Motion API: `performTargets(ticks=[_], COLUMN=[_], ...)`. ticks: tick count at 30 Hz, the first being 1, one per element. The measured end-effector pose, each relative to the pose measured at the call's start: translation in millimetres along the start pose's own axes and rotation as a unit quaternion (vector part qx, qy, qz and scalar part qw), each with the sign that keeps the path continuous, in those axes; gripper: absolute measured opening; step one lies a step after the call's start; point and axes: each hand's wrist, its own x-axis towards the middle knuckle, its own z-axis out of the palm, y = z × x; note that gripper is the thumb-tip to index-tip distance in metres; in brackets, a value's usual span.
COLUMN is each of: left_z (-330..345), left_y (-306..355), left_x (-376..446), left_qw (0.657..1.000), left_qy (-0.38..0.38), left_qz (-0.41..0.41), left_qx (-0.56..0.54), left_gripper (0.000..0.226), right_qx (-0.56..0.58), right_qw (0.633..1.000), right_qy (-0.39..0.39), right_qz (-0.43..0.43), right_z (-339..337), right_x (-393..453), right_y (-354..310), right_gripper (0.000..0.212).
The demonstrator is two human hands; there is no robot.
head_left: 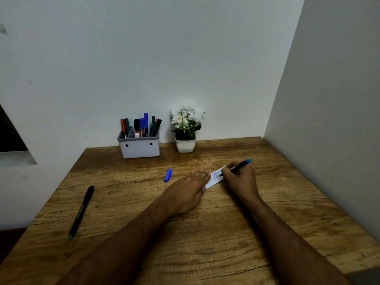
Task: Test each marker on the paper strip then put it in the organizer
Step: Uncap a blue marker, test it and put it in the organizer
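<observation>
A white paper strip (215, 179) lies on the wooden table (205, 233), with blue scribbles on it. My left hand (188, 191) lies flat on the strip's near end, fingers straight. My right hand (240, 178) grips a black marker with a teal end (241, 164), its tip down on the strip. A blue cap (168, 175) lies on the table left of my hands. Another black marker with a teal end (81, 211) lies at the table's left side. The grey organizer (139, 148) stands at the back by the wall and holds several markers.
A small white pot of artificial white flowers (186, 130) stands right of the organizer against the back wall. A side wall runs along the table's right edge. The table's left edge drops off beyond the lying marker.
</observation>
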Motion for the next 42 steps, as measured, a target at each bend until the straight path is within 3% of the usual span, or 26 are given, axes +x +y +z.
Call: performTargets(ticks=[9,14,23,27,30,33,36,42], left_z=[-2,-8,-27,-41,-47,-51,-52,-48], left_y=[1,5,9,4,-11,-29,-42,-38], left_x=[-1,-1,-5,-7,-7,-11,-17,-22], left_qw=[1.0,1.0,0.998,0.996,0.99,0.973,0.959,0.959], left_qy=[0.007,0.011,0.011,0.055,0.091,0.111,0.1,0.083], left_qz=[-0.016,-0.023,-0.058,-0.065,-0.106,-0.197,-0.259,-0.265], left_qx=[-0.005,-0.013,-0.038,-0.018,0.015,0.039,0.049,0.062], left_gripper=[0.053,0.052,0.048,0.041,0.03,0.015,0.017,0.026], right_qx=[0.015,0.108,0.23,0.283,0.317,0.317,0.319,0.284], right_qw=[0.999,0.99,0.972,0.959,0.947,0.947,0.947,0.957], right_qy=[0.028,0.081,0.039,0.021,-0.004,-0.027,-0.035,-0.053], right_qz=[0.007,0.028,0.018,0.03,0.046,0.039,0.013,-0.031], right_z=[-1,-13,-19,-14,-11,-6,-2,6], right_x=[0,-1,-7,-9,-10,-9,-10,-15], right_y=[-1,-3,-17,-27,-32,-34,-34,-37], right_gripper=[0.016,0.013,0.004,0.016,0.019,0.018,0.011,0.008])
